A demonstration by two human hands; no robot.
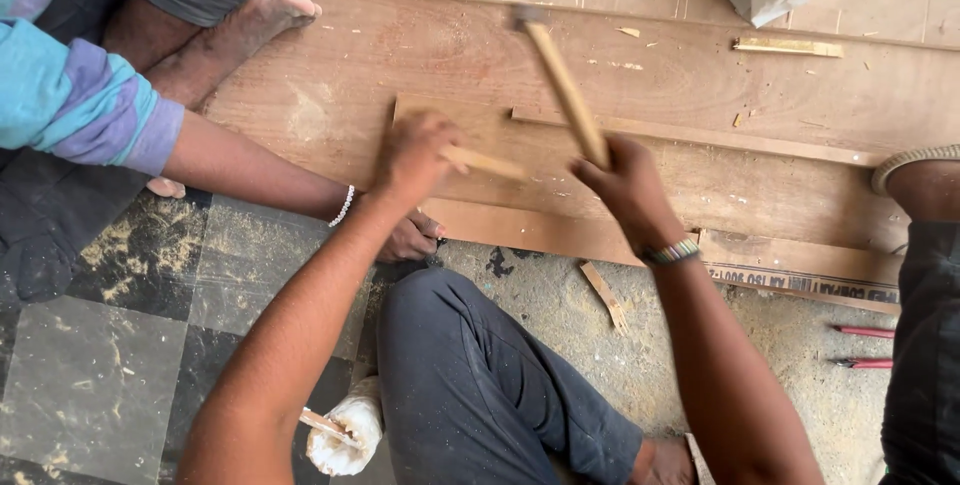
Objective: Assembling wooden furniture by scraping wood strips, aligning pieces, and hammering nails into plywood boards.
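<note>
Hammer point(560, 80): rising above the plywood board point(700, 75), handle wrapped inside the right hand point(625, 185).
Wooden strip point(485, 162): lying over the board, pinched by left hand point(415, 155) fingers.
Co-worker's hand point(410, 238): pressing the board's near edge.

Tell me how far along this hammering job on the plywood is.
Done: a thin wooden strip already lies along the broad brown plywood sheet, and offcuts litter the dusty floor. In hand: the right hand has a wooden-handled hammer raised, blurred in motion, while the left hand steadies a short pale wooden stick on the sheet. A co-worker's hand presses the sheet's edge. Left: cannot tell.
</note>
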